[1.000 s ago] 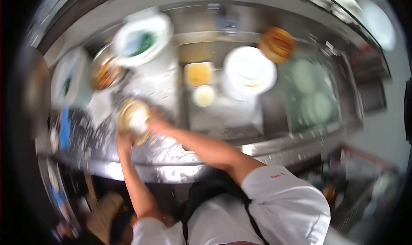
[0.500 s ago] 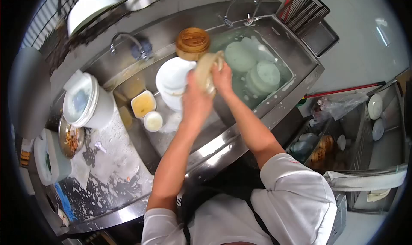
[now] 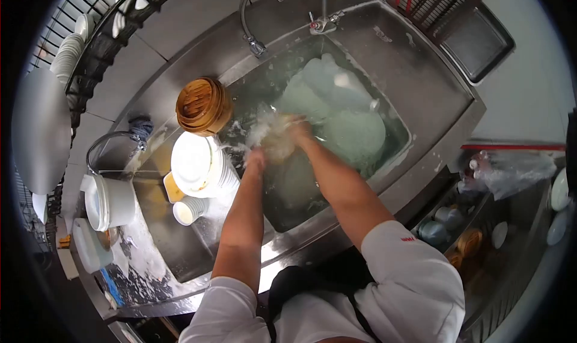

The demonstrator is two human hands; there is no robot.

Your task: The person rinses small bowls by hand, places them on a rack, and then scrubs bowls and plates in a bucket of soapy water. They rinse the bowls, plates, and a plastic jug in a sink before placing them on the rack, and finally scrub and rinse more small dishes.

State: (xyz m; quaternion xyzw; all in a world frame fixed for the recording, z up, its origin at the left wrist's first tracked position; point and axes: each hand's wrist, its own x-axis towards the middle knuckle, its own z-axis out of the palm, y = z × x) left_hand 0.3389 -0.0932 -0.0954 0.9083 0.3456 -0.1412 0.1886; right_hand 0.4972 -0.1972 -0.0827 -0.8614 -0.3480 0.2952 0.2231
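Note:
In the water-filled sink basin, both my hands are at a pale tan round thing, blurred by splashing water; I cannot tell its kind. My left hand closes on its left side and my right hand grips its upper right. Greenish-looking plates lie under the water right of my right hand. Left of my hands, a stack of white bowls or plates stands in the neighbouring basin, with round bamboo steamers piled behind it.
White cups and a yellow-filled tub stand by the white stack. A white bucket is on the foamy left counter. Faucets rise at the back. A dark drying rack and tray sit at upper right.
My hands have brought the tan round thing from above the divider down into the right basin's water, raising a splash. The view has shifted toward the right basin.

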